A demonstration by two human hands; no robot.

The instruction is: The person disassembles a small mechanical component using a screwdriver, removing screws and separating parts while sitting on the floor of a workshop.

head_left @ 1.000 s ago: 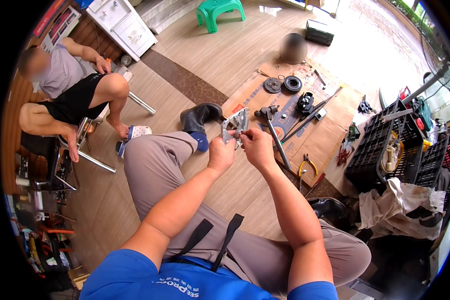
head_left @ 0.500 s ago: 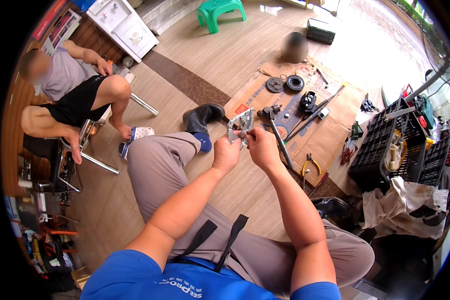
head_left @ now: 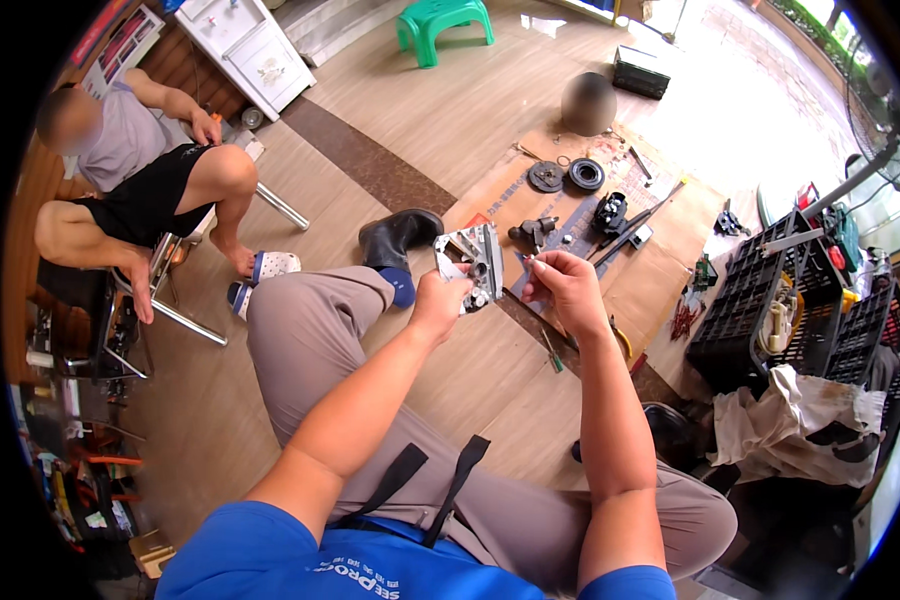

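My left hand [head_left: 440,303] grips a silver metal housing [head_left: 482,255] by its near left edge. The housing has an irregular frame, and a round dark part shows in its face. To the right of it, apart from it, my right hand [head_left: 567,290] is closed in a pinch. A tiny pale bit shows at its fingertips, too small to name. Past that hand lies a hammer [head_left: 533,232] on a flattened cardboard sheet [head_left: 505,195], its handle mostly hidden by the hand. Yellow-handled pliers [head_left: 623,342] lie partly behind my right wrist.
The cardboard also bears a black ring-shaped part [head_left: 586,175], a dark disc [head_left: 546,176] and a black motor-like part [head_left: 610,212]. Black plastic crates [head_left: 745,300] stand at right. A green-handled screwdriver [head_left: 553,353] lies near my right forearm. Another person [head_left: 140,150] sits at left.
My right hand has moved right, away from the housing, its fingertips now pinched on something tiny. My left hand has shifted slightly left and turned the housing so its face shows more.
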